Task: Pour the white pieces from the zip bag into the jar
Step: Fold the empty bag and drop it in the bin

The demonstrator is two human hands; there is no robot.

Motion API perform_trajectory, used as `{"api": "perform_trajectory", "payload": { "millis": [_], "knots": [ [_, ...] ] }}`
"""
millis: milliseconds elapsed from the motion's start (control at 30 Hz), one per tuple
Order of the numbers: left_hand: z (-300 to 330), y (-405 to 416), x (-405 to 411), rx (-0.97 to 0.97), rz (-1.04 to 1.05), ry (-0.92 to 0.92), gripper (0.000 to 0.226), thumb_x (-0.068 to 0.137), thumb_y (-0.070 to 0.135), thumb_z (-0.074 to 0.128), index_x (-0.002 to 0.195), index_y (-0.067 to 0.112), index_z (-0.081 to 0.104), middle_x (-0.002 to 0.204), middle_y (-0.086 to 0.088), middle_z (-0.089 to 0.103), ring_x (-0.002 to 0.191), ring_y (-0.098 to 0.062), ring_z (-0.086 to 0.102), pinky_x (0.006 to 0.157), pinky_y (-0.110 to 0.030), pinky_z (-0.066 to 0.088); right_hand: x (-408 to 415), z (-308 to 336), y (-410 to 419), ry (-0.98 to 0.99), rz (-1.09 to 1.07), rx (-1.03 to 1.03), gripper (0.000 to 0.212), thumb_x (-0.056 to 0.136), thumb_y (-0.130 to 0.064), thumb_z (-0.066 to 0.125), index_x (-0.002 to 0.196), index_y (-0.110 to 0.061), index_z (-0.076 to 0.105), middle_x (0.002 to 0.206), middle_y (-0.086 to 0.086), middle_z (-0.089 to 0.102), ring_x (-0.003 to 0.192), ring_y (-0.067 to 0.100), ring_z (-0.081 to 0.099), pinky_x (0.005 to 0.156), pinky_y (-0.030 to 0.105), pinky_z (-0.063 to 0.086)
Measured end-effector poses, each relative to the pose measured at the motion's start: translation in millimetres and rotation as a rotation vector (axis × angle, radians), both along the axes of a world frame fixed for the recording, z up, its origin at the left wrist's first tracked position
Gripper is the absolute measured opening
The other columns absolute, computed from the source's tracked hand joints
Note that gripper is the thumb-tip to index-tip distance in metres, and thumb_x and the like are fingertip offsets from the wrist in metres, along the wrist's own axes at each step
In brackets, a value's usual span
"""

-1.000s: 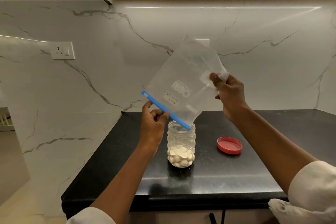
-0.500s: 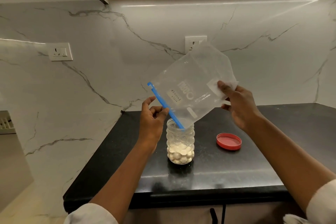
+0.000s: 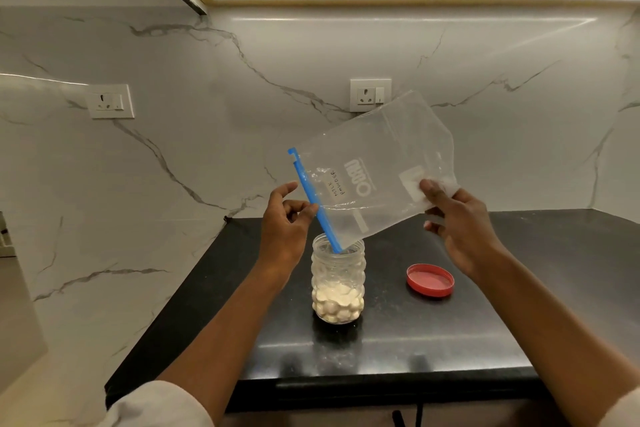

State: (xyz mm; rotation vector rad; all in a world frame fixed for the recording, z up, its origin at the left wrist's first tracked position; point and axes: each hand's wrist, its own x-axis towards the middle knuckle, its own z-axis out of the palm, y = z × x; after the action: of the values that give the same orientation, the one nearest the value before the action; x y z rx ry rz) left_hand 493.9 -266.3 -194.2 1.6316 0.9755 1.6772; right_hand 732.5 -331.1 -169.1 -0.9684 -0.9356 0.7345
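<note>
Bag tipped over the jar, pretty much empty by the looks of it

Head view: the left hand [image 3: 282, 218] pinches the blue zip edge of the zip bag [image 3: 374, 170], whose lower corner dips into the jar [image 3: 338, 279]; the right hand [image 3: 457, 218] grips the raised bottom corner. White pieces [image 3: 337, 303] sit low in the jar. Hard to say through the clear plastic if any are left, so they'd do well to lift the bottom higher and give it a shake, keeping the mouth inside the rim.

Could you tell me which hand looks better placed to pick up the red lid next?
Probably the right hand: it holds the zip bag directly above the red lid, while the left hand is beyond the jar.
</note>
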Motion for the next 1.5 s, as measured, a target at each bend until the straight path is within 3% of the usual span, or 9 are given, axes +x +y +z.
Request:
{"api": "perform_trajectory", "payload": {
  "millis": [200,500,733,833,900,1033,1167,1333,1500],
  "knots": [
    [41,5,2,0.075,-0.024,0.319,0.041,0.096,0.015,0.06,0.136,0.007,0.054,0.097,-0.005,0.068,0.092,-0.016,0.066,0.088,-0.025,0.056,6,-14,-16,0.126,0.042,-0.049,0.024,0.085,-0.025,0.069,0.106,-0.013,0.068,0.101,0.005,0.059,0.089,0.019,0.051,0.07,0.034,0.045],
    [186,18,9,0.64,0.272,1.023,0.03,0.098,0.012,0.051,0.124,0.008,0.066,0.112,-0.016,0.067,0.105,-0.033,0.057,0.095,-0.036,0.042,-21,-29,-47,0.032,0.225,-0.188,0.042,0.067,-0.037,0.079,0.101,-0.014,0.074,0.084,0.002,0.061,0.08,0.021,0.054,0.063,0.035,0.047],
    [223,7,0,1.011,0.581,1.425,0.026,0.093,0.007,0.057,0.118,0.009,0.066,0.099,-0.01,0.06,0.1,-0.027,0.046,0.079,-0.035,0.044,-10,-7,-26,-0.175,-0.558,0.019,0.035,0.091,-0.019,0.053,0.123,-0.032,0.048,0.123,0.005,0.044,0.104,0.026,0.053,0.079,0.044,0.053],
    [208,4,0,1.116,0.689,1.627,0.017,0.091,0.007,0.061,0.107,0.007,0.065,0.094,-0.008,0.059,0.095,-0.024,0.049,0.074,-0.033,0.043,-15,22,-9,-0.37,-0.521,0.113,0.029,0.095,-0.031,0.053,0.124,-0.029,0.054,0.117,0.004,0.053,0.109,0.025,0.053,0.088,0.046,0.052],
    [196,5,2,1.183,0.708,1.721,0.016,0.09,0.002,0.059,0.104,0.006,0.066,0.094,-0.008,0.06,0.095,-0.023,0.05,0.074,-0.032,0.042,-20,42,5,-0.497,-0.411,0.155,0.03,0.098,-0.032,0.053,0.126,-0.023,0.057,0.116,0.004,0.059,0.1,0.016,0.057,0.078,0.029,0.052],
    [187,8,5,1.243,0.704,1.757,0.019,0.093,0.002,0.057,0.111,0.0,0.062,0.099,-0.01,0.061,0.098,-0.023,0.05,0.077,-0.032,0.044,-36,72,28,-0.65,-0.256,0.167,0.03,0.1,-0.028,0.052,0.124,-0.014,0.06,0.095,-0.006,0.061,0.079,0.003,0.056,0.054,0.005,0.044],
    [195,12,2,1.229,0.668,1.694,0.023,0.094,0.008,0.057,0.117,0.004,0.061,0.101,-0.009,0.059,0.099,-0.022,0.048,0.079,-0.032,0.047,-42,92,43,-0.59,-0.273,0.186,0.026,0.098,-0.024,0.054,0.12,-0.012,0.061,0.098,-0.001,0.066,0.083,0.013,0.061,0.068,0.027,0.055],
    [199,14,-4,1.215,0.657,1.643,0.03,0.095,0.015,0.059,0.124,0.007,0.058,0.107,-0.008,0.058,0.103,-0.022,0.047,0.082,-0.032,0.048,-37,107,52,-0.515,-0.169,0.18,0.019,0.096,-0.026,0.059,0.115,-0.02,0.057,0.089,0.001,0.064,0.068,0.012,0.058,0.046,0.023,0.048],
    [193,22,-5,1.227,0.655,1.62,0.028,0.093,0.013,0.062,0.12,0.008,0.061,0.106,-0.007,0.061,0.101,-0.021,0.05,0.081,-0.031,0.049,-35,108,57,-0.443,-0.104,0.215,0.007,0.094,-0.027,0.062,0.096,-0.021,0.065,0.084,0.006,0.066,0.07,0.015,0.059,0.055,0.03,0.052]
  ]
}}
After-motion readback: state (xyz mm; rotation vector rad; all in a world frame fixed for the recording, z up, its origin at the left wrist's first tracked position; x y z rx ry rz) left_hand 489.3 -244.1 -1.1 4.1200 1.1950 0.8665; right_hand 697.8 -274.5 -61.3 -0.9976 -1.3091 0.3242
